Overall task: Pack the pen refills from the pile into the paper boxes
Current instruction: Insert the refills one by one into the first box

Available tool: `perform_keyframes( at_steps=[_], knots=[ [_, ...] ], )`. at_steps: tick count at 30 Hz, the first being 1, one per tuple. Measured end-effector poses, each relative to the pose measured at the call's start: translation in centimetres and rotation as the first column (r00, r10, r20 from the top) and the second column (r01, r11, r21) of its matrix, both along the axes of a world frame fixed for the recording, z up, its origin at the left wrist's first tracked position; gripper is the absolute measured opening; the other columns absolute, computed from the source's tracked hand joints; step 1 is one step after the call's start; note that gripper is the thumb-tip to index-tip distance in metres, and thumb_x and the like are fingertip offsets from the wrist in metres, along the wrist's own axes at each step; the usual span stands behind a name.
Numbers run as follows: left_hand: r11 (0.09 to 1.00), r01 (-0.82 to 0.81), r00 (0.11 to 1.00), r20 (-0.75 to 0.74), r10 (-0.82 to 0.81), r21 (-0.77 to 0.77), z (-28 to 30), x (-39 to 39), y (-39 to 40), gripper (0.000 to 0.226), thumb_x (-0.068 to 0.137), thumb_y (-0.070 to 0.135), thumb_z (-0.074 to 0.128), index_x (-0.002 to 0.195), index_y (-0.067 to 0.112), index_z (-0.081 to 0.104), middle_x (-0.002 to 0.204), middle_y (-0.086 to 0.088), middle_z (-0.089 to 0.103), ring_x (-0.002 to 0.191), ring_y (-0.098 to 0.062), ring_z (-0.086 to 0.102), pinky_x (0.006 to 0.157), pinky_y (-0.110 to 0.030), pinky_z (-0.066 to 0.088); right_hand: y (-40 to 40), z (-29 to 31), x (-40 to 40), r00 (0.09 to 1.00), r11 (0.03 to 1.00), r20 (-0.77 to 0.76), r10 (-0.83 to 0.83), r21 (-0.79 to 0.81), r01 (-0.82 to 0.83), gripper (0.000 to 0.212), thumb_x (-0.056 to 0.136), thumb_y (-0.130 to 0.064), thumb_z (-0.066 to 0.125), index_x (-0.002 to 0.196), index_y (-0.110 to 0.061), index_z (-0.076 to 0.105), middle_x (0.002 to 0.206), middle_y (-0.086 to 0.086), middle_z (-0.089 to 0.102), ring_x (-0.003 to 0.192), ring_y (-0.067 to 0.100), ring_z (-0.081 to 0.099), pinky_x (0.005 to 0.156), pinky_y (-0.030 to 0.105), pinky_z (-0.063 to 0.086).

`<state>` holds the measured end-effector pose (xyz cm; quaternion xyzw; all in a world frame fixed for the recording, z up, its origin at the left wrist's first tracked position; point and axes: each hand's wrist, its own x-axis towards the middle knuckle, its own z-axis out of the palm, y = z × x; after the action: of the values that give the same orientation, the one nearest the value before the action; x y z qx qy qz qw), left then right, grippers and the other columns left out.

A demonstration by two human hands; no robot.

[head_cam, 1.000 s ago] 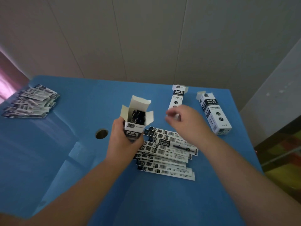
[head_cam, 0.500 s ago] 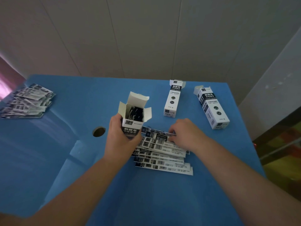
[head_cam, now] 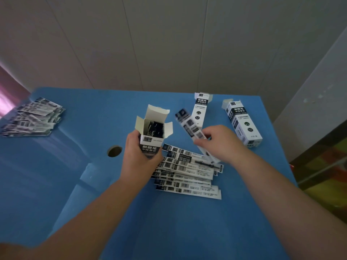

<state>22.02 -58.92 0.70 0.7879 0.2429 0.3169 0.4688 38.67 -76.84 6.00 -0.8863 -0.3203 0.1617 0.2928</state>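
Note:
My left hand (head_cam: 139,158) grips an upright white paper box (head_cam: 152,136) with its top flaps open; dark refill packets show inside. My right hand (head_cam: 218,142) pinches one packaged pen refill (head_cam: 189,124), which is lifted and tilted, its upper end pointing up and left, just right of the open box. Below both hands a pile of flat refill packets (head_cam: 187,175) lies fanned on the blue table (head_cam: 187,222).
Two more white boxes lie flat at the back right, one (head_cam: 200,109) behind my right hand and one (head_cam: 242,122) near the table's right edge. Another heap of refill packets (head_cam: 32,117) sits far left. A round hole (head_cam: 114,151) is in the tabletop.
My right hand reached down to the pile, took one refill packet and raised it beside the open box. My left hand kept holding the box.

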Motion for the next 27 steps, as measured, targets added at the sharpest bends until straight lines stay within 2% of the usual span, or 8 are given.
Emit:
perform_keyframes(
  at_steps=[4,6,9,11,14,18,22,27],
  knots=[
    [1.000,-0.010,1.000,-0.008,0.010,-0.002,-0.2,-0.1,0.1,0.044,0.066,0.047,0.073,0.095,0.063,0.044,0.105,0.000,0.061,0.089,-0.012,0.066,0.072,-0.026,0.055,-0.6,2.0,-0.6,0.944,0.941,-0.323,-0.062,0.298,0.164,0.010,0.082,-0.033,0.081,0.088,-0.026,0.076,0.080,-0.013,0.077,0.065,0.002,0.070,0.067,0.026,0.055],
    [1.000,-0.007,1.000,-0.006,0.007,-0.002,-0.3,-0.1,0.2,0.044,0.066,0.047,0.073,0.095,0.063,0.044,0.104,-0.001,0.061,0.089,-0.013,0.066,0.073,-0.029,0.056,-0.8,2.8,-1.2,0.903,0.906,-0.427,-0.042,0.365,0.215,0.015,0.081,-0.030,0.083,0.089,-0.020,0.076,0.082,-0.009,0.078,0.071,0.010,0.074,0.070,0.026,0.060],
    [1.000,0.009,1.000,0.010,-0.009,0.013,-0.4,-0.1,0.4,0.045,0.066,0.048,0.072,0.096,0.064,0.044,0.104,0.001,0.060,0.087,-0.007,0.065,0.069,-0.020,0.052,-1.1,4.1,-2.4,0.870,0.840,-0.492,0.034,0.485,0.241,0.021,0.082,-0.030,0.081,0.093,-0.012,0.078,0.090,0.000,0.079,0.087,0.028,0.075,0.083,0.033,0.058],
    [1.000,0.019,1.000,0.013,-0.020,0.017,-0.4,0.0,0.5,0.046,0.066,0.046,0.073,0.097,0.064,0.044,0.104,0.000,0.060,0.089,-0.009,0.065,0.070,-0.026,0.054,-1.4,5.2,-3.3,0.869,0.794,-0.485,0.097,0.564,0.226,0.016,0.086,-0.028,0.077,0.091,-0.014,0.079,0.094,0.002,0.079,0.091,0.029,0.074,0.084,0.034,0.058],
    [0.999,0.026,0.999,0.028,-0.026,0.019,-0.4,0.0,0.6,0.048,0.067,0.042,0.074,0.098,0.065,0.045,0.107,-0.001,0.061,0.095,-0.016,0.066,0.076,-0.038,0.058,-1.2,6.8,-4.7,0.886,0.706,-0.423,0.190,0.686,0.176,0.010,0.091,-0.022,0.073,0.086,-0.020,0.081,0.092,0.005,0.079,0.085,0.019,0.074,0.069,0.023,0.057],
    [0.998,0.057,0.997,0.046,-0.058,0.022,-0.5,-0.1,0.7,0.047,0.069,0.041,0.074,0.100,0.063,0.046,0.106,0.008,0.058,0.094,-0.014,0.064,0.075,-0.035,0.057,0.1,7.8,-6.0,0.918,0.646,-0.353,0.182,0.747,0.159,0.009,0.090,-0.026,0.072,0.087,-0.022,0.079,0.094,0.007,0.079,0.089,0.027,0.075,0.071,0.029,0.060],
    [0.995,0.093,0.994,0.059,-0.095,0.027,-0.6,-0.2,0.9,0.048,0.071,0.039,0.074,0.103,0.062,0.046,0.106,0.008,0.057,0.096,-0.016,0.063,0.075,-0.030,0.053,1.3,8.1,-6.6,0.958,0.711,-0.278,0.069,0.688,0.148,0.018,0.088,-0.038,0.072,0.092,-0.022,0.079,0.092,0.002,0.079,0.085,0.027,0.075,0.085,0.056,0.058],
    [0.991,0.118,0.991,0.056,-0.121,0.058,-0.6,-0.2,1.3,0.047,0.070,0.039,0.073,0.102,0.059,0.045,0.099,0.022,0.053,0.088,-0.007,0.061,0.067,-0.016,0.048,2.6,8.8,-7.4,0.985,0.842,-0.174,-0.001,0.531,0.095,0.020,0.091,-0.043,0.070,0.091,-0.025,0.078,0.081,-0.007,0.078,0.074,0.011,0.075,0.077,0.045,0.060]
  ],
)
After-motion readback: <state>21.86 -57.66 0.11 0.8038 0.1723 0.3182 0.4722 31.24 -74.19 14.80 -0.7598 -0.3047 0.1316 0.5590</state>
